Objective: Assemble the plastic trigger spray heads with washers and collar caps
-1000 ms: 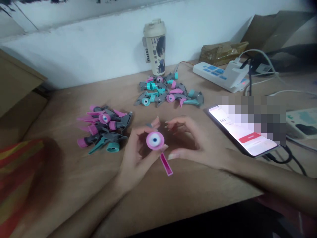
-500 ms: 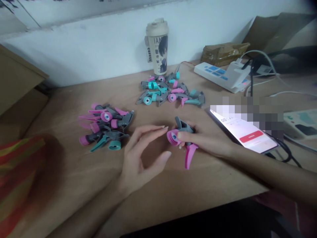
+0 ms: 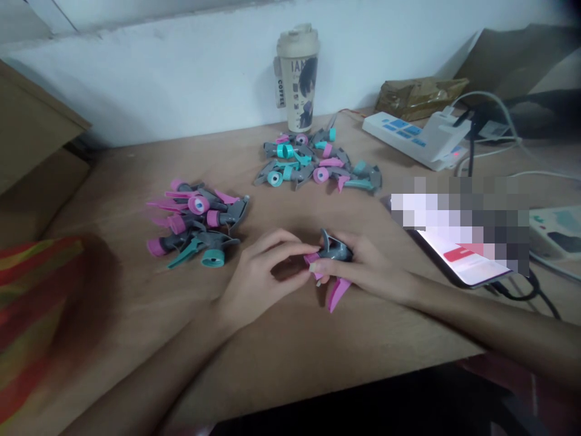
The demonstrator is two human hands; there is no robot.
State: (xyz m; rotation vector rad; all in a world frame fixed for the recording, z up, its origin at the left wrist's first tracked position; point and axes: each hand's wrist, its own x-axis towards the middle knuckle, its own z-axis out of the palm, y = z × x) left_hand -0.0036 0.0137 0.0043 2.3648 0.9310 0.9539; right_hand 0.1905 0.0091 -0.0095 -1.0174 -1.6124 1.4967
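Brown wood made up the table [image 3: 281, 351], where I saw a far heap of spray heads [image 3: 297, 177] and a left heap [image 3: 198, 204]. Nearer, the left hand [image 3: 267, 275] and right hand [image 3: 363, 266] met over the wood at a grey-and-pink trigger sprayer [image 3: 338, 249], the right clasping it, the left pinching its pink collar [image 3: 310, 258].

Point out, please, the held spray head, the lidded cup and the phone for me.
Held spray head [image 3: 338, 251]: head view, on its grey body.
Lidded cup [image 3: 299, 86]: head view, on its printed side.
Phone [image 3: 454, 254]: head view, on its screen's red patch.
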